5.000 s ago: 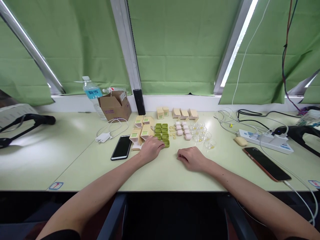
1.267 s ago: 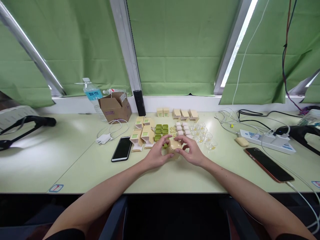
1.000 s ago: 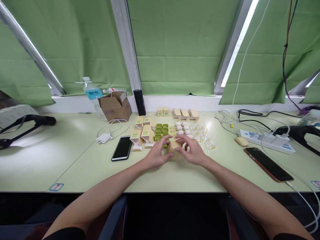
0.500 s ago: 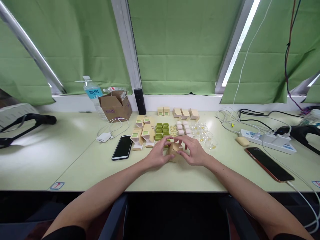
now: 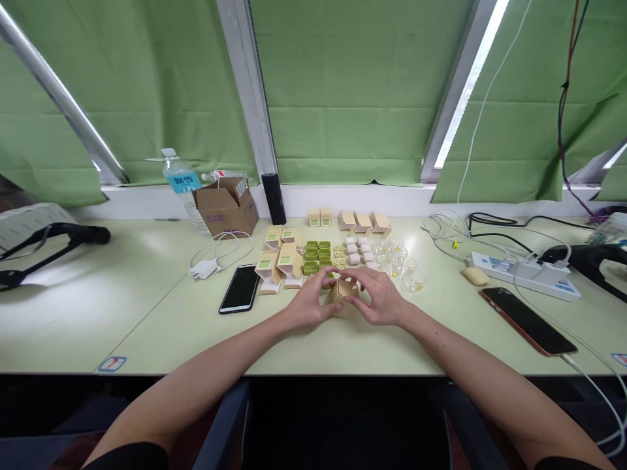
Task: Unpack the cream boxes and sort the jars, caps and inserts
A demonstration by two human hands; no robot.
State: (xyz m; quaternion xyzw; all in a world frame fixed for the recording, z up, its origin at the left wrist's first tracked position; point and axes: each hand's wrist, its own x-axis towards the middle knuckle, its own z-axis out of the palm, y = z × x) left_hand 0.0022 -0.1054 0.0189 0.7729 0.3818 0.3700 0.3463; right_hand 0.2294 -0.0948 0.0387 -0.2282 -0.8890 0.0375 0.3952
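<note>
A small tan cardboard box (image 5: 344, 305) stands on the table in front of me, its top flap partly folded down. From the left, my left hand (image 5: 313, 301) grips it with curled fingers and thumb. My right hand (image 5: 376, 295) closes on the opposite side, its fingertips at the top flap. Just behind my hands sit several green square cups (image 5: 312, 254), small yellow pieces (image 5: 339, 252), pale pink rounded blocks (image 5: 354, 258) and clear plastic cups (image 5: 396, 258). Open tan boxes with green windows (image 5: 290, 261) are grouped to the left.
Closed boxes (image 5: 320, 217) and open ones (image 5: 362, 222) line the back. A phone (image 5: 240, 289) and charger (image 5: 204, 268) lie left, near a carton (image 5: 228, 207), bottle (image 5: 185, 183) and black cylinder (image 5: 273, 199). At right are a power strip (image 5: 524, 275), another phone (image 5: 529, 321) and cables.
Both hands keep their hold on the small box, with hardly any movement. The rest of the table looks the same.
</note>
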